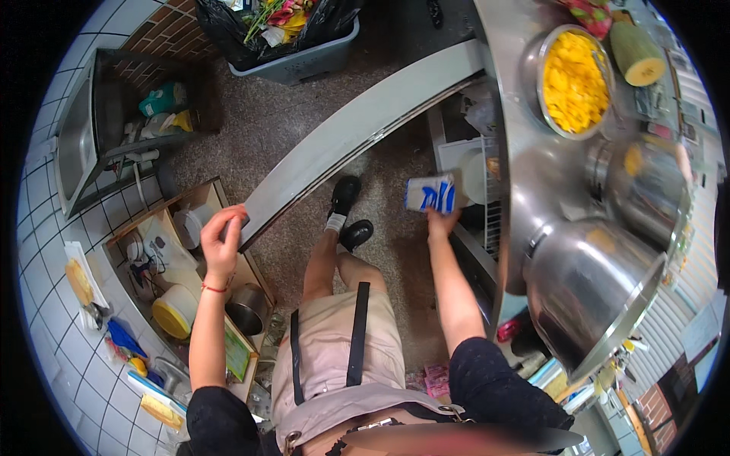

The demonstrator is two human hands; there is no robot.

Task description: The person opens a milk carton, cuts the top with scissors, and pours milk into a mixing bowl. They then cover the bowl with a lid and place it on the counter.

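Note:
My left hand [223, 234] is closed round the end of a long grey door [334, 121], which stands swung open from the steel counter. In my right hand [442, 220] is a white and blue package [427, 194], gripped at its near end in front of the open cabinet under the counter. A wire shelf [491, 201] and a pale round container [474, 176] show inside that cabinet, just right of the package. How deep the cabinet goes is hidden by the countertop.
On the steel counter [525, 178] stand a bowl of yellow fruit pieces [572, 83], a cut melon [637, 49] and large steel bowls [593, 285]. A grey bin [304, 68] with a black liner stands ahead. Shelves with tubs [173, 311] line the left, near a sink [80, 144].

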